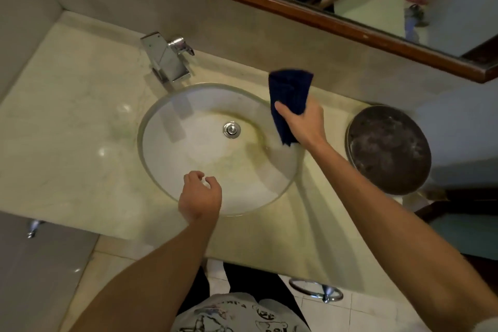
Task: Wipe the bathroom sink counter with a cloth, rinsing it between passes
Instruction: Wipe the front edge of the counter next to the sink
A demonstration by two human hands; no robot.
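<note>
marble tabletop (67,121) is seen spread around a round glass sink (161,175), with a dark round pan (388,148) set at its right end and a chrome faucet (167,59) behind the basin. a folded dark blue cloth (289,94) is held above the sink's right rim, clamped between thumb and fingers of the right hand (304,124). the left hand (200,197) is kept loosely curled and empty over the near rim. no water is seen running. a wiping pass or a rinse is judged to be next; the cloth would need lowering flat onto the stone, or the faucet opening.
</note>
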